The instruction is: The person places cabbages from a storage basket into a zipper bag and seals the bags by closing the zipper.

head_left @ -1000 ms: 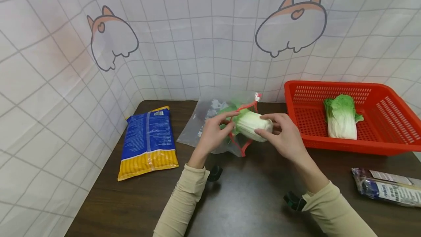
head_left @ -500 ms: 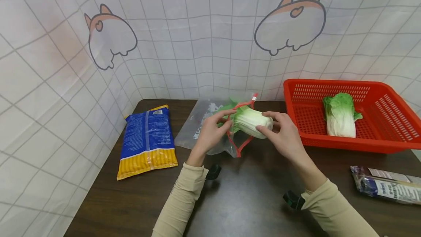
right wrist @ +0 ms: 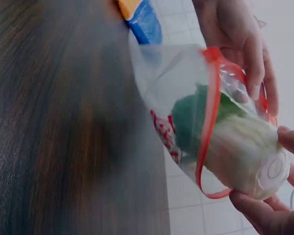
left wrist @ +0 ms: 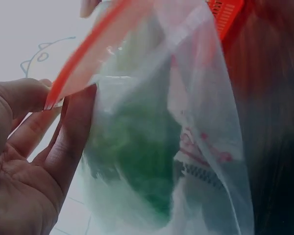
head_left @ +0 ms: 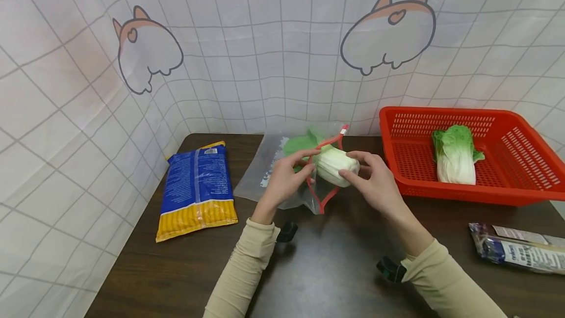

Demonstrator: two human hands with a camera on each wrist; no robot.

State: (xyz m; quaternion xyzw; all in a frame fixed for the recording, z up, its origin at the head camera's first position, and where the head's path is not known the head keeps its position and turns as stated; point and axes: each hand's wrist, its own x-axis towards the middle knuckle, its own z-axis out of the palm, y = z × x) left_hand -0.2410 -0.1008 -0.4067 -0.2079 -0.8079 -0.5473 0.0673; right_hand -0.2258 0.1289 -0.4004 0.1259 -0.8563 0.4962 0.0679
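Note:
A napa cabbage (head_left: 336, 166) lies part way inside a clear zip bag (head_left: 258, 173) with a red zip edge, leafy end first. My right hand (head_left: 374, 180) grips its white root end between thumb and fingers, as the right wrist view also shows. The left hand (head_left: 289, 178) pinches the bag's red zip edge (left wrist: 83, 51) between thumb and fingers. Through the clear film the green leaves (left wrist: 142, 156) show in the left wrist view. The white base (right wrist: 272, 171) sticks out of the bag's mouth.
A red plastic basket (head_left: 463, 193) at the right holds a second napa cabbage (head_left: 456, 158). A blue and yellow packet (head_left: 198, 190) lies at the left. Front right is a clear-and-purple package (head_left: 521, 249). Behind the dark table (head_left: 322, 278) hangs a white checked cloth.
The right hand has moved slightly left with the cabbage, which sits deeper in the bag than before. My left hand keeps its hold on the bag edge.

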